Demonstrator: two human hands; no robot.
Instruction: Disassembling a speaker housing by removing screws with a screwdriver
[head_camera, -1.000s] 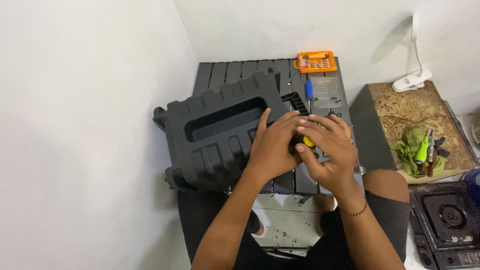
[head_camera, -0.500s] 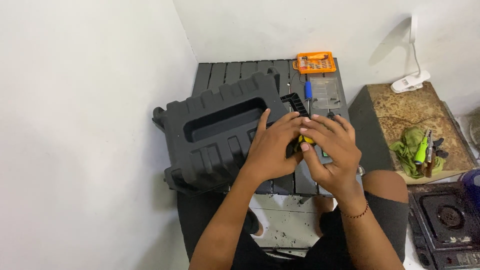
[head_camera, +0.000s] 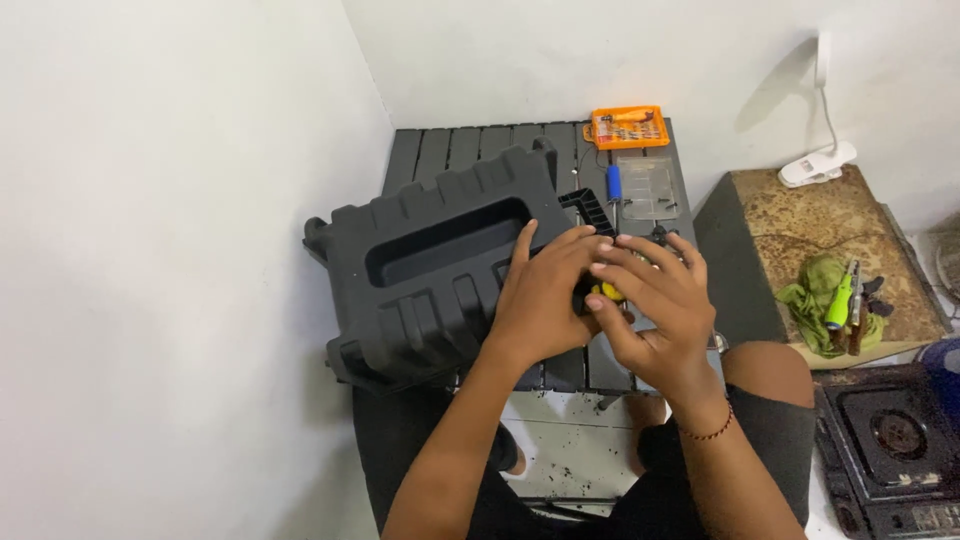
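A large black ribbed plastic housing (head_camera: 430, 260) lies tilted on a dark slatted table (head_camera: 480, 150). My left hand (head_camera: 545, 295) rests on the housing's right end, fingers curled around a small black part. My right hand (head_camera: 655, 305) meets it from the right, and both hands close around a small black and yellow object (head_camera: 606, 292), mostly hidden by the fingers. A black open-frame piece (head_camera: 590, 207) pokes out just above my fingers.
An orange bit case (head_camera: 627, 127), a blue-handled screwdriver (head_camera: 614, 183) and a clear plastic lid (head_camera: 650, 185) lie at the table's far end. To the right stands a worn brown block (head_camera: 810, 240) with a green rag and tools (head_camera: 835, 300), a white clip lamp (head_camera: 818, 165), and a gas stove (head_camera: 895, 450).
Both hands stay clasped on the small object at the housing's right end; fingers shift only slightly. The housing has not moved.
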